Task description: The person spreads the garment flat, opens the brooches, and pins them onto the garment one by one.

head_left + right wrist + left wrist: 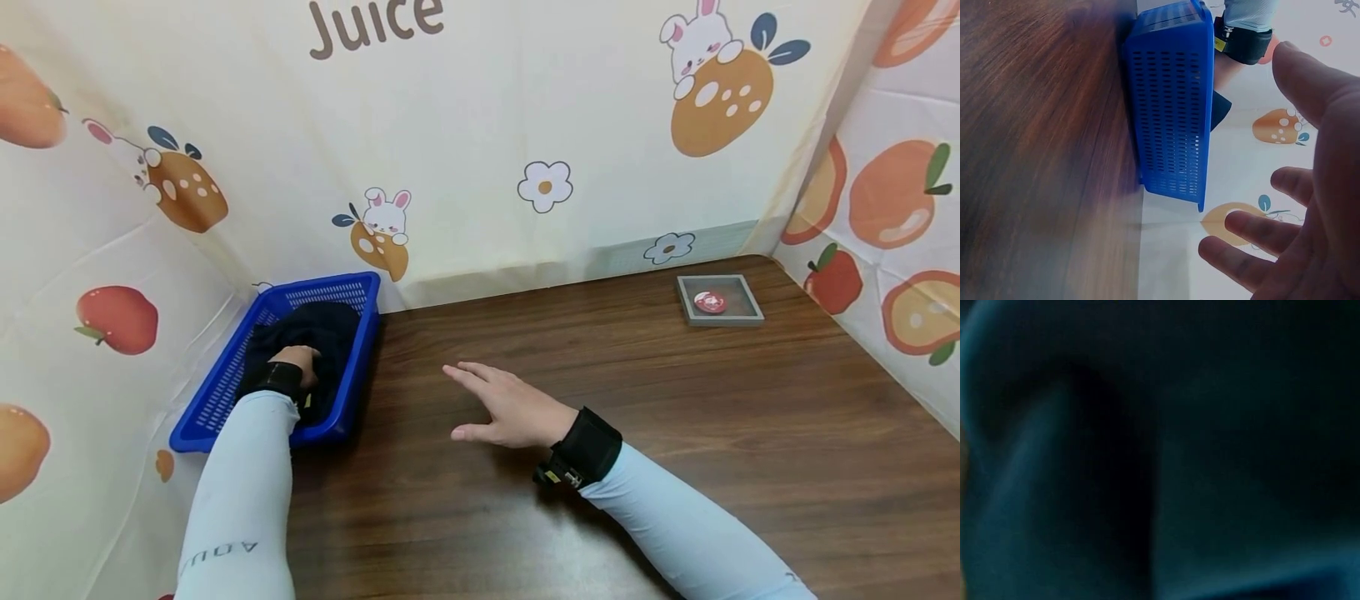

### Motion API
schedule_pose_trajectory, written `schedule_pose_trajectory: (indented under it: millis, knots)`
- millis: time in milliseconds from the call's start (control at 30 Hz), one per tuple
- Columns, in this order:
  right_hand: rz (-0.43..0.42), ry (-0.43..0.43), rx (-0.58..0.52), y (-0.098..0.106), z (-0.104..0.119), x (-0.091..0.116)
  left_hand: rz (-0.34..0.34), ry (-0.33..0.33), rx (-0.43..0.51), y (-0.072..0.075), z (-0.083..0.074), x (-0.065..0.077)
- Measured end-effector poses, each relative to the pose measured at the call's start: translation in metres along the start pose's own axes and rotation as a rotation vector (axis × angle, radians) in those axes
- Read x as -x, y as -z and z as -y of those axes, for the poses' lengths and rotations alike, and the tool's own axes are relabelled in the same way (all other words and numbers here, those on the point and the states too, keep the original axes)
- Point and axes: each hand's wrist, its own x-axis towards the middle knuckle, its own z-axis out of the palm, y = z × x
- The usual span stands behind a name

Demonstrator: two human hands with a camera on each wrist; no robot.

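Observation:
A bunched dark navy cloth [322, 329] lies in a blue plastic basket [351, 392] at the left. My left hand [302, 360] reaches down into the basket and grips the cloth, its fingertips hidden among the folds. Dark fabric [1229, 456] fills nearly all of the left wrist view, close to the lens and blurred. In the right wrist view a corner of the cloth [1219, 111] pokes above the basket rim beside the left hand. My right hand [517, 407] hovers over the table right of the basket, fingers spread and holding nothing.
The brown wood-grain table [465, 517] is bounded by printed curtains [480, 108] at the back and both sides. At the back right sits a small grey square tray [723, 321] with a round red-and-white piece [709, 302] in it. The basket stands against the left curtain.

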Motion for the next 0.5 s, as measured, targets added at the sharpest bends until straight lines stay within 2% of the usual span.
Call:
schedule_pose_trajectory:
  millis: [200, 400, 500]
  knots:
    - [0.019, 0.003, 0.001, -0.001, 0.001, 0.002, -0.038, 0.015, 0.027, 0.012, -0.003, 0.013]
    - [0.02, 0.001, -0.001, 0.0, 0.001, 0.003, -0.093, 0.025, 0.051, 0.021, 0.002, 0.017]
    - [0.021, 0.004, -0.004, 0.0, 0.002, 0.003, -0.096, 0.035, 0.06, 0.029, 0.003, 0.021]
